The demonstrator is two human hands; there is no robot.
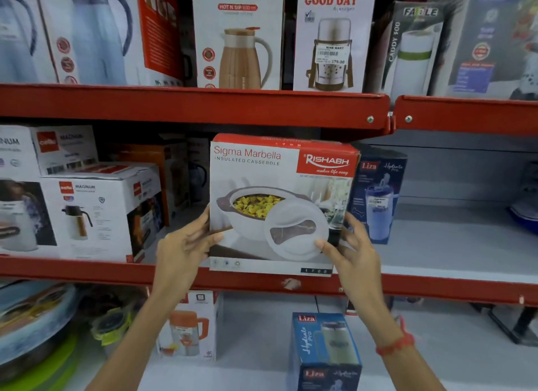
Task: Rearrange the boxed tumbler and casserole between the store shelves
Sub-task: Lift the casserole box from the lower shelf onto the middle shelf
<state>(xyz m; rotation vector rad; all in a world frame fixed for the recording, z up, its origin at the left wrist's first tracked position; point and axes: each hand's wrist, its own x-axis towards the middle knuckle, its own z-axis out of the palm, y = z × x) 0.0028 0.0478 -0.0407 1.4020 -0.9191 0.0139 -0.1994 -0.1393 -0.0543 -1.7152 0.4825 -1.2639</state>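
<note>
The boxed casserole (279, 192), a white and red "Sigma Marbella" carton, stands upright at the front of the middle shelf (436, 285). My left hand (186, 245) grips its lower left side and my right hand (349, 248) grips its lower right corner. A blue Liza boxed tumbler (378, 195) stands on the same shelf just behind and to the right of the casserole box. A second blue Liza boxed tumbler (323, 352) stands on the lower shelf, below my right forearm.
White flask boxes (96, 216) fill the middle shelf to the left. Jug and flask boxes (241, 38) line the top shelf. An orange jug box (189, 329) and round containers (37, 332) sit on the lower shelf. Bare grey shelf surface (460, 239) lies to the right.
</note>
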